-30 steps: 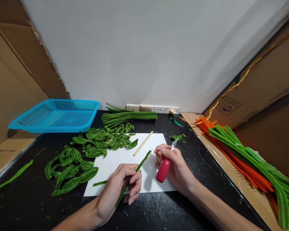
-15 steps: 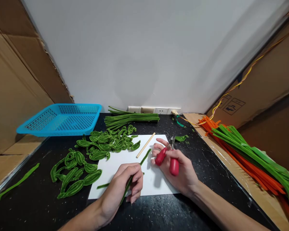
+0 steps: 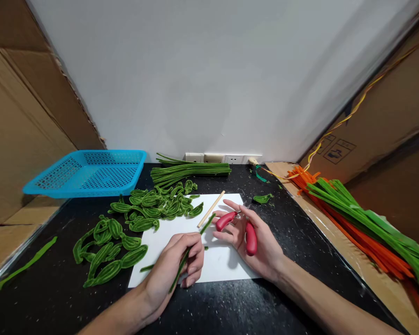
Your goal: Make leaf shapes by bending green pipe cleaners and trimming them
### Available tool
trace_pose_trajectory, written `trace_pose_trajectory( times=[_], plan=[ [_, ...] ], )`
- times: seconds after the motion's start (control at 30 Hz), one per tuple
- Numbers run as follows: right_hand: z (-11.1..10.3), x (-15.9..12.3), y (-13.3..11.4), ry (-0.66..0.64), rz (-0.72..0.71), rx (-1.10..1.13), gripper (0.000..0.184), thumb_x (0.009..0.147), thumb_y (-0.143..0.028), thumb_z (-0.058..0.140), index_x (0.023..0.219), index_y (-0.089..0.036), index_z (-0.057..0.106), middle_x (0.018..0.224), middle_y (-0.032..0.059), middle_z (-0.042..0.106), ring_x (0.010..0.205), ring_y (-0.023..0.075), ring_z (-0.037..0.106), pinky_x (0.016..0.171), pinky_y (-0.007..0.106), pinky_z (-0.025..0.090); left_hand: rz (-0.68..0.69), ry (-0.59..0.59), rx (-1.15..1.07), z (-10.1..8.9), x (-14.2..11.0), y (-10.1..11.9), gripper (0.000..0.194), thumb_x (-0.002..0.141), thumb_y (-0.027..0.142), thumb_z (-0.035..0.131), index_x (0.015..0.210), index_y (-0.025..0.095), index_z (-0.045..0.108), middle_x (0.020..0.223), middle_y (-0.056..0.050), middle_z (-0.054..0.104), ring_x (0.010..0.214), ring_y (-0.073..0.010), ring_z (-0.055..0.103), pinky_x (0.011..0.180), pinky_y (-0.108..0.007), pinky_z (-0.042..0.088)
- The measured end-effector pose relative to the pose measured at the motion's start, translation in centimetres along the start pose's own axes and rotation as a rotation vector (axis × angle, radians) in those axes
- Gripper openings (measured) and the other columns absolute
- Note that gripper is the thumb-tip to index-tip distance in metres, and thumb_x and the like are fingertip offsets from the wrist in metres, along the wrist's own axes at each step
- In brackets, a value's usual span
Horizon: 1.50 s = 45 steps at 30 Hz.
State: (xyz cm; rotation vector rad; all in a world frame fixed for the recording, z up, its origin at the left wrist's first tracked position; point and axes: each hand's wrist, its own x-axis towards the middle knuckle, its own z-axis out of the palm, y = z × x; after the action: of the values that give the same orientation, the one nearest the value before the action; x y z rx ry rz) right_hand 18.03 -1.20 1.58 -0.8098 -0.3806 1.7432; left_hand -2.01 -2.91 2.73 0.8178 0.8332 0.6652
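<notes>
My left hand, fingers curled closed, grips a green pipe cleaner above the white paper; its tip slants up to the right and its other end comes out below the palm. In my right hand are red-handled wire cutters, their handles spread apart and the jaws partly hidden behind the fingers. A second short green piece lies on the paper, running behind my left hand. A thin wooden stick rests on the paper between and beyond the hands.
Leaf-shaped pipe cleaner loops are heaped left of the paper, with more loops nearer. A green bundle lies by the wall beside power sockets. A blue basket stands at left; orange stems and bright green stems lie at right.
The wire cutters have turned in my right hand, their handles wider apart and the jaws farther behind the fingers. My left hand has shifted slightly left with the pipe cleaner.
</notes>
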Motion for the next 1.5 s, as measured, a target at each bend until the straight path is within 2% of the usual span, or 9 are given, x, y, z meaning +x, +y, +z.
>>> trace_pose_trajectory(
  times=[0.1, 0.3, 0.53, 0.77, 1.0, 1.13, 1.2, 1.3, 1.5],
  plan=[
    [0.0, 0.0, -0.2, 0.013, -0.029, 0.057, 0.033, 0.093, -0.038, 0.071, 0.119, -0.018, 0.064, 0.111, 0.0144, 0.078, 0.109, 0.0292, 0.076, 0.099, 0.051, 0.060, -0.004, 0.015, -0.002, -0.1, 0.0, 0.2, 0.039, 0.098, 0.045, 0.051, 0.070, 0.021, 0.038, 0.055, 0.007, 0.038, 0.045, -0.0075, 0.032, 0.050, -0.026, 0.021],
    [0.0, -0.5, 0.4, -0.037, -0.052, 0.054, 0.054, 0.075, -0.012, 0.086, 0.122, -0.022, 0.062, 0.122, 0.0078, 0.078, 0.120, 0.0244, 0.073, 0.120, 0.044, 0.047, -0.010, 0.066, 0.058, 0.0, -0.3, 0.3, 0.041, 0.100, 0.049, 0.054, 0.074, 0.021, 0.038, 0.057, 0.008, 0.039, 0.046, -0.0069, 0.032, 0.050, -0.025, 0.019],
    [0.1, -0.3, 0.7, -0.067, -0.024, -0.149, 0.060, 0.091, -0.026, 0.077, 0.144, -0.026, 0.050, 0.140, 0.0125, 0.070, 0.113, 0.0272, 0.076, 0.098, 0.047, 0.061, 0.003, 0.060, 0.062, 0.1, 0.0, 0.4, 0.044, 0.100, 0.053, 0.057, 0.076, 0.021, 0.039, 0.058, 0.009, 0.039, 0.045, -0.0056, 0.031, 0.048, -0.023, 0.018],
    [-0.1, -0.3, 0.6, -0.121, -0.065, -0.142, 0.075, 0.069, -0.003, 0.069, 0.138, -0.029, 0.058, 0.138, 0.0067, 0.071, 0.123, 0.0260, 0.070, 0.112, 0.050, 0.053, -0.006, 0.026, 0.084, 0.0, 0.1, -0.1, 0.051, 0.095, 0.065, 0.062, 0.078, 0.019, 0.047, 0.058, 0.009, 0.041, 0.044, -0.0040, 0.029, 0.046, -0.020, 0.017],
    [-0.4, -0.4, 0.6, -0.157, -0.105, -0.183, 0.090, 0.051, -0.001, 0.057, 0.136, -0.029, 0.062, 0.141, 0.0037, 0.070, 0.124, 0.0222, 0.066, 0.111, 0.041, 0.053, 0.010, 0.074, 0.052, 0.1, 0.2, -0.2, 0.049, 0.090, 0.064, 0.069, 0.087, 0.015, 0.063, 0.053, 0.009, 0.041, 0.042, -0.0040, 0.025, 0.043, -0.019, 0.020],
    [0.1, -0.3, 0.9, -0.084, -0.153, -0.256, 0.079, 0.063, -0.003, 0.071, 0.136, -0.031, 0.061, 0.139, 0.0029, 0.069, 0.119, 0.0208, 0.067, 0.103, 0.035, 0.058, 0.030, 0.063, 0.083, -0.3, 0.5, -0.2, 0.054, 0.089, 0.065, 0.070, 0.106, 0.014, 0.065, 0.050, 0.009, 0.045, 0.039, -0.0050, 0.028, 0.040, -0.018, 0.021],
    [0.2, -0.1, 1.3, -0.049, -0.180, -0.312, 0.072, 0.071, -0.012, 0.082, 0.136, -0.031, 0.059, 0.139, 0.0048, 0.067, 0.118, 0.0225, 0.067, 0.082, 0.029, 0.063, 0.037, 0.057, 0.094, -0.6, 0.8, -0.5, 0.058, 0.090, 0.064, 0.070, 0.120, 0.015, 0.062, 0.050, 0.009, 0.049, 0.037, -0.0055, 0.029, 0.037, -0.017, 0.020],
    [-0.1, 0.2, 1.7, -0.039, -0.213, -0.390, 0.069, 0.077, -0.026, 0.086, 0.139, -0.031, 0.055, 0.142, 0.0083, 0.063, 0.118, 0.0259, 0.066, 0.054, 0.022, 0.056, 0.069, 0.081, 0.075, -0.8, 1.0, -0.7, 0.062, 0.089, 0.061, 0.072, 0.128, 0.017, 0.056, 0.051, 0.009, 0.053, 0.037, -0.0058, 0.030, 0.036, -0.016, 0.022],
    [-1.0, 0.3, 1.2, -0.099, -0.346, -0.679, 0.056, 0.092, -0.037, 0.076, 0.140, -0.029, 0.048, 0.128, 0.0076, 0.069, 0.072, 0.0151, 0.069, 0.059, 0.030, 0.059, 0.141, 0.190, 0.025, -0.6, 1.0, -0.2, 0.055, 0.086, 0.063, 0.073, 0.113, 0.018, 0.055, 0.052, 0.011, 0.048, 0.038, -0.0039, 0.027, 0.036, -0.014, 0.020]
  ],
)
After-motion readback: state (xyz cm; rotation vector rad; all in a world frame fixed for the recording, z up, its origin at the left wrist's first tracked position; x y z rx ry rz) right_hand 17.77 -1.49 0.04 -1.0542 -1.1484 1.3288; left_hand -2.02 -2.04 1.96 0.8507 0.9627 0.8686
